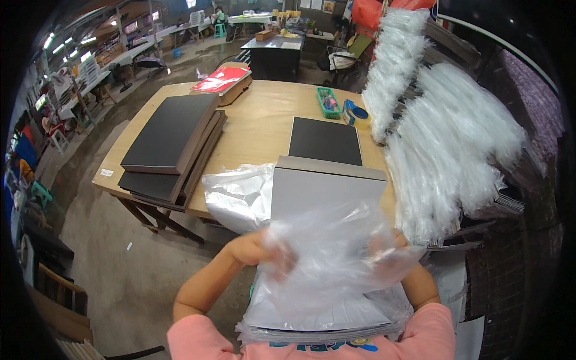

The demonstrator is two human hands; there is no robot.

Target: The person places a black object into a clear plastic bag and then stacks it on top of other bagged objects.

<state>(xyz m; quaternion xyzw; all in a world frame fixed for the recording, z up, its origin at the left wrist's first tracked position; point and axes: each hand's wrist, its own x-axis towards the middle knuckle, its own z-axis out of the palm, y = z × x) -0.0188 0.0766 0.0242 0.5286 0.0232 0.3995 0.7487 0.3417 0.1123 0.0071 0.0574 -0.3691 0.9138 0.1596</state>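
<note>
A thin clear plastic bag (336, 240) spreads between my two hands in front of my body. My left hand (262, 252) is closed on its left side. My right hand (384, 247) grips the right side, seen partly through the film. Both hands are somewhat smeared by motion. Just beyond, a flat grey panel (327, 193) with a raised far flap lies on the table, its near part behind the plastic. Below my hands, a white plastic-wrapped stack (318, 312) rests close against my body. Crumpled clear plastic (243, 195) lies left of the panel.
On the wooden table (264, 114) are stacked black boards (174, 132), a red-topped stack (223, 79), a black panel (327, 141), a green basket (328, 102) of small items and a blue tape dispenser (354, 113). Heaped plastic sleeves (444, 144) stand along the right.
</note>
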